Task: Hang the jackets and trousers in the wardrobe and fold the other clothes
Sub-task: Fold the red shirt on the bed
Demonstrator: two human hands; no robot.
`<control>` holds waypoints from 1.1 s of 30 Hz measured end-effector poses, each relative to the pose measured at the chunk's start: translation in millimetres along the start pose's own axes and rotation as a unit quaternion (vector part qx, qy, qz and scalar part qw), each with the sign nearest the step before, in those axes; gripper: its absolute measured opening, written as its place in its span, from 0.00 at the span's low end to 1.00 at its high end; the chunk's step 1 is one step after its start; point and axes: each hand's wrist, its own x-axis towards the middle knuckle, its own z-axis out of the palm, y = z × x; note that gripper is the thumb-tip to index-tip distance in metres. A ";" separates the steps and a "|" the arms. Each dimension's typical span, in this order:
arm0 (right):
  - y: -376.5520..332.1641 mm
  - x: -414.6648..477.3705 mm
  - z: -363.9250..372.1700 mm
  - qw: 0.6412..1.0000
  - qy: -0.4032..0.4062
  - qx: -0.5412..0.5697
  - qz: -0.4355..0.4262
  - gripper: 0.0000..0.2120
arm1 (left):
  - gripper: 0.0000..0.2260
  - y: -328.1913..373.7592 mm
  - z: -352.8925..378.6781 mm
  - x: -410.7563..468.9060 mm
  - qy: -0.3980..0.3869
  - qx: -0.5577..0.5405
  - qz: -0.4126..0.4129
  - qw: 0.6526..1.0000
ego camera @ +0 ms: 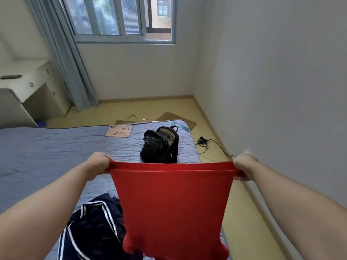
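We've got the red knit garment [172,201] stretched out in the air between our hands, arms straight out over the bed [47,152]. Left hand [98,164] is clenched round one end of its top hem, right hand [243,167] is clenched round the other end, and the two are held wide apart so the hem is pulled taut into a near-straight line. The rest of the fabric hangs down from there, narrowing a bit and bunching at the bottom. Can't tell whether it's a top or a skirt from this angle.

Below our left forearm, a navy garment with white stripes [92,228] lies crumpled on the bed, and the red knit's lower edge hangs right beside it, partly in front. Just beyond the hem, between both hands, sits a black backpack [159,145] with its top open. Further past the left hand there's a pinkish card [118,130] on the mattress. Past the right hand, a black cable [210,142] trails on the floor by the wall.
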 end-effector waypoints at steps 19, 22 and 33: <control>-80.1 103.1 29.0 0.943 0.124 0.074 -0.299 0.13 | 0.23 44.5 29.9 13.6 0.226 0.080 0.095 0.966; -46.2 127.4 66.6 0.956 0.109 0.032 -0.270 0.13 | 0.21 -6.6 58.1 24.9 0.185 0.160 0.092 0.965; 173.2 258.8 268.5 0.853 -0.029 -0.390 -0.346 0.15 | 0.12 -286.8 234.5 67.8 0.007 0.487 0.126 0.864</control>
